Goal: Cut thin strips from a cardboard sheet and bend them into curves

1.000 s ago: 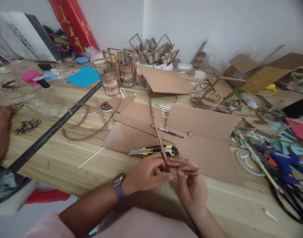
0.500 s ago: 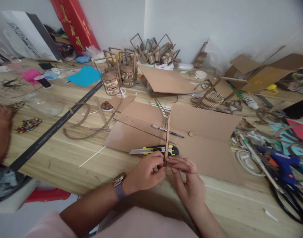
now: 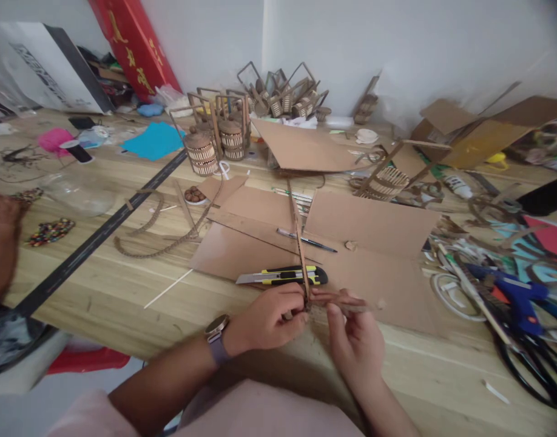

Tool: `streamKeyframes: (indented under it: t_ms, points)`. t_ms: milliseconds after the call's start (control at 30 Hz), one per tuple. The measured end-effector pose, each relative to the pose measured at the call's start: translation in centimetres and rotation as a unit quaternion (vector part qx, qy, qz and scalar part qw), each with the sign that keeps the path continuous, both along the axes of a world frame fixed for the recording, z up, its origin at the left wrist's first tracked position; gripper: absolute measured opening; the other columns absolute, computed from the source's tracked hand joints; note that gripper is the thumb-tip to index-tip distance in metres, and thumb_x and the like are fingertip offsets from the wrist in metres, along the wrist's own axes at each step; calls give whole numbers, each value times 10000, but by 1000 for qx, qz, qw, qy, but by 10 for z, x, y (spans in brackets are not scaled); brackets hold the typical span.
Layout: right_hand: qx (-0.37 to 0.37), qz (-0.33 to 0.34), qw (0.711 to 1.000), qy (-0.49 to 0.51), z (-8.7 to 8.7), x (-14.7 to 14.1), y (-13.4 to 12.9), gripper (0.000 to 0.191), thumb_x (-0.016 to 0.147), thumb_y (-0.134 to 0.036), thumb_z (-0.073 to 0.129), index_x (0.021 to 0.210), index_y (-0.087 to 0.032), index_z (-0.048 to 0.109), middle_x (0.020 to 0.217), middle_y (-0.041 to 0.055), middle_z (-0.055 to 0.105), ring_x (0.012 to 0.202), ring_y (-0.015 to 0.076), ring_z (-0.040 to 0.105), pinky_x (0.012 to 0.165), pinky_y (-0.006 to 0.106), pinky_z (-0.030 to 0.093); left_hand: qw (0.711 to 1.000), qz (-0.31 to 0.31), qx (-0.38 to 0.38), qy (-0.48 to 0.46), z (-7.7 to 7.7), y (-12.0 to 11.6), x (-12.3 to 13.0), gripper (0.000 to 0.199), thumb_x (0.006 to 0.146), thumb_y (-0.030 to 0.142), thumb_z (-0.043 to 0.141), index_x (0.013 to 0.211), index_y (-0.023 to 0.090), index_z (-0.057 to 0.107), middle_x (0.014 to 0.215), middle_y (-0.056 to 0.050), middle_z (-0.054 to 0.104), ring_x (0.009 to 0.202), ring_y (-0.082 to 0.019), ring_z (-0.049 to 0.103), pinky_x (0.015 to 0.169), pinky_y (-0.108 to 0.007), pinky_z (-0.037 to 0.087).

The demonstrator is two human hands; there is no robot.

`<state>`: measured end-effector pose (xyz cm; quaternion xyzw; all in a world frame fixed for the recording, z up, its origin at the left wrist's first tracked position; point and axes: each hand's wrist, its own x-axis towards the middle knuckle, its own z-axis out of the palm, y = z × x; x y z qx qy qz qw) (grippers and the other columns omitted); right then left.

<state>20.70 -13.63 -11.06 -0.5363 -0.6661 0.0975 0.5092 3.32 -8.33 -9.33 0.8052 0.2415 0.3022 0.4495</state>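
My left hand, a watch on its wrist, pinches the near end of a long, narrow cardboard strip that points away from me. My right hand is closed on a short brown piece, seemingly paper or cardboard, reaching sideways to the strip's near end; whether the two are joined I cannot tell. Beneath the strip lies a black-and-yellow utility knife, blade out to the left. A pen rests farther off, also crossed by the strip. Both lie on flat cardboard sheets.
Small lidded baskets with handles stand at the back. On the right are a blue glue gun, black-handled scissors and scraps. Left of the sheets are a curled cardboard strip and a thin stick. Another person's limb shows at far left.
My right hand has moved slightly right, away from my left, drawing the brown piece out sideways. The long strip's far end has swung left. My left hand keeps its pinch.
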Motion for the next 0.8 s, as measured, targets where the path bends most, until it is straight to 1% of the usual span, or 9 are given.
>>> streamKeyframes:
  t_ms: [67, 133, 233, 367, 467, 600, 700, 800]
  points:
    - [18, 19, 1000, -7, -1, -1, 0, 92, 958, -190, 503, 964, -263, 559, 865, 6, 742, 870, 187, 717, 855, 387, 510, 1000, 19, -9, 5, 0, 0, 0, 287, 960, 354, 462, 725, 192, 441, 779, -12, 519, 737, -145, 496, 688, -247, 403]
    - [28, 41, 999, -10, -2, -1, 0, 79, 952, -189, 511, 959, -260, 543, 874, 10, 743, 893, 200, 716, 878, 416, 501, 998, 49, -30, 15, -1, 0, -1, 294, 961, 394, 489, 751, 188, 475, 753, 1, 510, 694, -135, 484, 649, -240, 387]
    - [36, 68, 997, -14, -1, -2, 2, 65, 934, -200, 545, 971, -253, 540, 935, 38, 736, 948, 215, 706, 822, 409, 532, 996, 77, -37, 20, -3, -1, 0, 247, 953, 306, 505, 739, 182, 486, 772, -6, 526, 716, -132, 504, 651, -231, 389]
    - [63, 63, 993, -75, 0, -2, 6, 139, 892, -190, 615, 1011, -244, 566, 977, 48, 743, 976, 223, 704, 829, 412, 538, 997, 78, -13, -3, -5, -2, 1, 192, 930, 187, 478, 738, 178, 488, 864, -37, 546, 793, -138, 527, 694, -232, 415]
    - [71, 51, 992, -92, 0, -1, 7, 129, 905, -170, 591, 1004, -249, 569, 944, 28, 752, 942, 213, 715, 844, 412, 529, 997, 73, -2, -8, -5, -3, 2, 201, 916, 161, 476, 718, 184, 456, 848, -33, 536, 805, -141, 523, 719, -237, 420]
    - [48, 36, 995, -76, 1, 1, 6, 71, 940, -203, 542, 982, -257, 563, 898, 12, 750, 914, 208, 720, 855, 416, 513, 998, 58, 6, -3, -4, -3, 1, 211, 908, 156, 474, 707, 191, 418, 832, -27, 527, 807, -142, 518, 741, -243, 420]
    - [41, 42, 997, -59, 3, 2, 6, 68, 945, -209, 537, 976, -262, 567, 883, 9, 745, 909, 204, 719, 864, 411, 511, 998, 54, 10, -3, -3, -3, 1, 223, 903, 154, 473, 697, 193, 400, 826, -26, 528, 802, -140, 519, 736, -240, 419]
    - [8, 25, 999, -18, 3, 3, 4, 88, 951, -206, 516, 933, -259, 584, 885, 22, 735, 898, 195, 712, 803, 372, 535, 999, 39, 13, -2, -3, -3, 1, 232, 901, 160, 473, 688, 196, 388, 824, -27, 535, 799, -140, 521, 736, -239, 421]
